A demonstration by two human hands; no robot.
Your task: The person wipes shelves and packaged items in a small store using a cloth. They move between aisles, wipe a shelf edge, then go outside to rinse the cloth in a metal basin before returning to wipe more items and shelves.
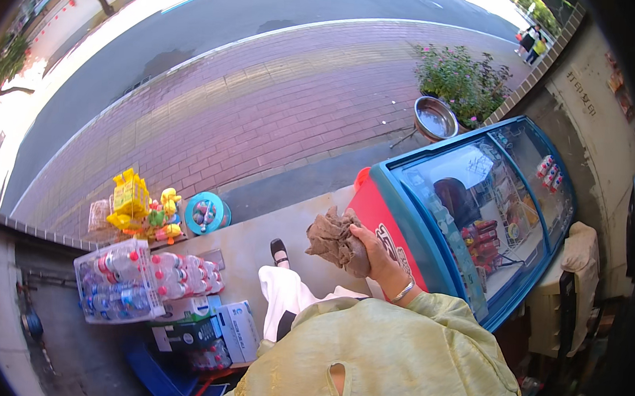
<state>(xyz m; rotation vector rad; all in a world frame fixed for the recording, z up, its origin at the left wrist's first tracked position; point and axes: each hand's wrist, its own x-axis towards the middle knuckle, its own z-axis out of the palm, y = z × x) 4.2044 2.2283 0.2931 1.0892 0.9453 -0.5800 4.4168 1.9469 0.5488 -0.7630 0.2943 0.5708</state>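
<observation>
My right hand [388, 258], with a silver bangle at the wrist, grips a crumpled brownish-grey cloth [337, 242]. The cloth is bunched up and held out in front of my body, above the pale floor [250, 215]. Close beside that hand stands a chest freezer [427, 205] with a blue frame, a red side panel and a curved glass top. Through its glass, red packages [481, 242] show inside. My left hand is out of view. Below me, one black shoe [279, 251] and white trousers [283, 292] are visible.
At left, a white basket [149, 280] holds plastic bottles, beside wrapped bottles [185, 277] and cartons [237, 327]. Yellow toys [129, 198] and a turquoise tub [208, 213] stand at the doorway edge. Outside are a metal basin [435, 119], a flowering bush [458, 81], brick pavement [279, 107] and distant people [530, 42].
</observation>
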